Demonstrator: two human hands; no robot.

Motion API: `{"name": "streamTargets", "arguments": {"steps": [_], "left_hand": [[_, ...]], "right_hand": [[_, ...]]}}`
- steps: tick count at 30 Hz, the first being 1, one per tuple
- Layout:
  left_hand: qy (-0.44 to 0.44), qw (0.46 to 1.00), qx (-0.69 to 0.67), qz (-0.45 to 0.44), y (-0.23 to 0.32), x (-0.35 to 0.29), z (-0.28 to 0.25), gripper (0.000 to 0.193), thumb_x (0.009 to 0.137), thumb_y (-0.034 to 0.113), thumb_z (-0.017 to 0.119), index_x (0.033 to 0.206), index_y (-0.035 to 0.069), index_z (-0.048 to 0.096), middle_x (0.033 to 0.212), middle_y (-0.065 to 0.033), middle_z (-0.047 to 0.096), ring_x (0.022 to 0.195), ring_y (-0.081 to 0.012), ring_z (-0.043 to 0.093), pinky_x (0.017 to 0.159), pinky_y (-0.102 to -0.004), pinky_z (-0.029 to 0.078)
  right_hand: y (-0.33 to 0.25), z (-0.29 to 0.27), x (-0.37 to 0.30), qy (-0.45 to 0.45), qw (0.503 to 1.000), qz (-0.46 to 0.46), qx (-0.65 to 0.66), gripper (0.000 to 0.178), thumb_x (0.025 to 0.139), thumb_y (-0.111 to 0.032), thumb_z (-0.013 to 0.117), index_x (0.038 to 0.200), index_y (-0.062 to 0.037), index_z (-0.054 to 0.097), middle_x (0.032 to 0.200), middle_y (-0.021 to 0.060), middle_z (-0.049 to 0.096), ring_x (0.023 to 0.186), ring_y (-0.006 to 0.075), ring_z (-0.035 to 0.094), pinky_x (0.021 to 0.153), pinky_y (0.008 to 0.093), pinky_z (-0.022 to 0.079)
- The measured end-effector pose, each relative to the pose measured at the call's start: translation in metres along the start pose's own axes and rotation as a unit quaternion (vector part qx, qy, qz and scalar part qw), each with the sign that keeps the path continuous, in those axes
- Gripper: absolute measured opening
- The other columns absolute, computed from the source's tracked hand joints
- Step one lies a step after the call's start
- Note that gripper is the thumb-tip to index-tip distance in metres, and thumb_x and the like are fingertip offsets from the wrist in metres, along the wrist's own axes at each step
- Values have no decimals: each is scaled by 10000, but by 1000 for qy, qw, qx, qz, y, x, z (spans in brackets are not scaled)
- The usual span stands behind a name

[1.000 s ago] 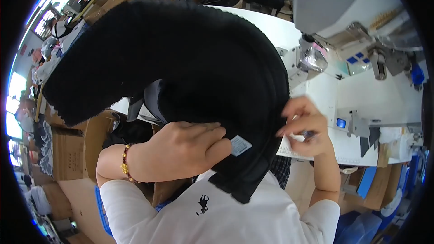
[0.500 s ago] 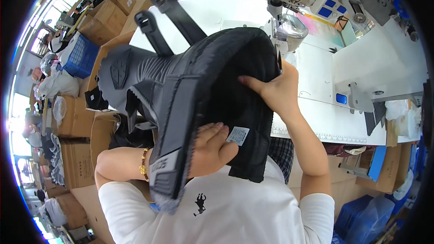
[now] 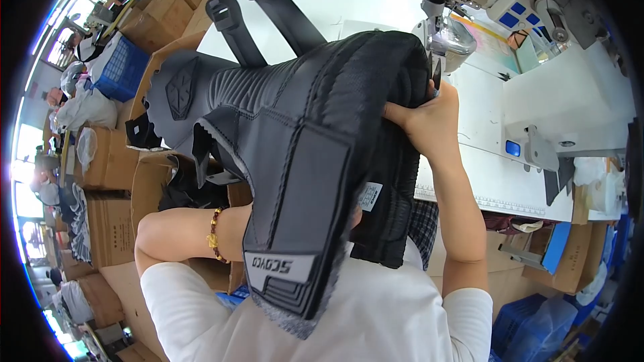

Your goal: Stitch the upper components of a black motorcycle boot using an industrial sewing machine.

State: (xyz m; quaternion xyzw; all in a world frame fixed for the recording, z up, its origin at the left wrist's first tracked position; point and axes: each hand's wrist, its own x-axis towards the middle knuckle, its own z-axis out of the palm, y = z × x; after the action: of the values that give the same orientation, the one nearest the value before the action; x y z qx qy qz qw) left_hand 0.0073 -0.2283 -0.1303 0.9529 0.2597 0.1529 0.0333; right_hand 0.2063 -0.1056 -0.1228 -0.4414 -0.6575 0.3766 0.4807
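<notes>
A black boot upper [image 3: 315, 161] with quilted lining, ribbed panels and a grey fuzzy lower edge is held up before my chest. Two buckled straps [image 3: 292, 23] stick out from its far side. My right hand [image 3: 435, 124] grips the padded collar, thumb on the lining. Dark pointed blades, apparently thread snips [image 3: 437, 75], jut up from that hand. My left hand [image 3: 357, 216] is behind the side panel; only a bit of a finger shows past its edge, and my braceleted wrist enters from the left. A white label [image 3: 369, 196] is on the lining.
A sewing machine [image 3: 530, 7] stands over the white table [image 3: 469, 107] at the far right, with a ruler strip [image 3: 500, 206] along the table's near edge. An open carton [image 3: 144, 188] with black pieces is at my left. Blue crates [image 3: 520, 318] sit low on the right.
The boot upper has turned and shifted right, so its outer side panel faces me more and the opening less. My left hand has gone behind the panel; my right hand moved slightly right.
</notes>
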Motion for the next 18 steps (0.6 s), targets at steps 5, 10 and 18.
{"name": "streamTargets", "arguments": {"steps": [5,10,18], "left_hand": [[-32,992,-34,-120,14,31,-39,235,576,56,569,795,25,491,1071,-140,543,771,-205,584,583,-276,501],[-41,983,91,-152,16,44,-36,444,604,49,542,1045,14,519,1084,-109,534,677,-154,496,505,-235,462],[-132,991,5,-33,-6,28,-34,494,654,61,533,1143,9,480,1170,-156,472,996,-257,492,857,-299,404]], "right_hand": [[-5,2,3,-42,999,18,15,322,519,-100,783,773,13,620,725,99,642,634,160,613,616,262,478],[-19,1,1,-84,991,67,75,319,521,-68,776,784,15,617,719,73,636,642,129,595,620,255,474],[-7,-12,-5,-225,972,26,55,322,548,-15,737,839,14,602,738,75,630,654,133,581,633,253,471]]}}
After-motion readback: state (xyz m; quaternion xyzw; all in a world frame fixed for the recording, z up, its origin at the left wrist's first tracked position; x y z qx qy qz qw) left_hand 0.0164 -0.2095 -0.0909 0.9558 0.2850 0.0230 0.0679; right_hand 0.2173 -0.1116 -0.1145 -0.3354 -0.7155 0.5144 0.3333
